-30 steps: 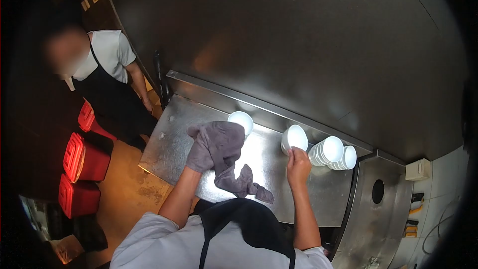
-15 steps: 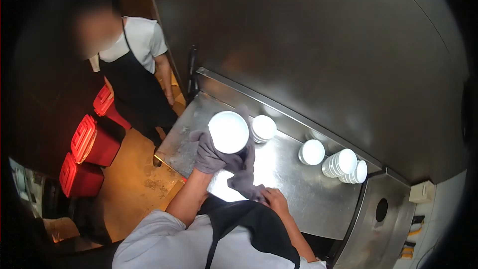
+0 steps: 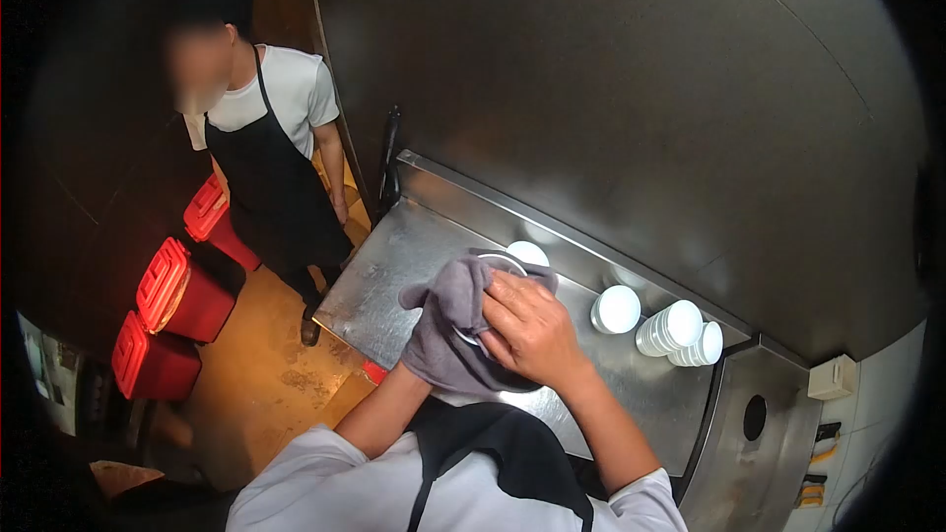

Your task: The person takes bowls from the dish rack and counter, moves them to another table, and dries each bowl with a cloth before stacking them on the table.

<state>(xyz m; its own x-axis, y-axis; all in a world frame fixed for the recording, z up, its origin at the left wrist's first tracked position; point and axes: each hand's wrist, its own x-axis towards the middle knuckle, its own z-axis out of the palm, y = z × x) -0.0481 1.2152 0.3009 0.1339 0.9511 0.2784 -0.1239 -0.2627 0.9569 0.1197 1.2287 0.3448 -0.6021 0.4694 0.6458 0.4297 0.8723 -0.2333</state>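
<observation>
A grey cloth (image 3: 443, 335) is wrapped around a white bowl (image 3: 506, 262), and only parts of the bowl's rim show. My left hand (image 3: 418, 378) is under the cloth, holding the bowl through it from the left; its fingers are hidden. From the right, my right hand (image 3: 537, 327) presses a bunched part of the cloth into the bowl's mouth, fingers curled on the fabric. Just behind, partly hidden by the cloth, more white bowls (image 3: 529, 253) stand on the steel counter.
Along the back of the steel counter (image 3: 384, 251) stand a white bowl stack (image 3: 618, 309) and two further stacks (image 3: 672, 326) (image 3: 702, 345). A co-worker in a black apron (image 3: 271, 172) stands at the left, near several red lidded bins (image 3: 187, 291). A steel unit (image 3: 724, 453) adjoins on the right.
My right hand has risen from the cloth's hanging end and now pushes cloth into the bowl. The bowl's white face, fully visible before, is mostly covered.
</observation>
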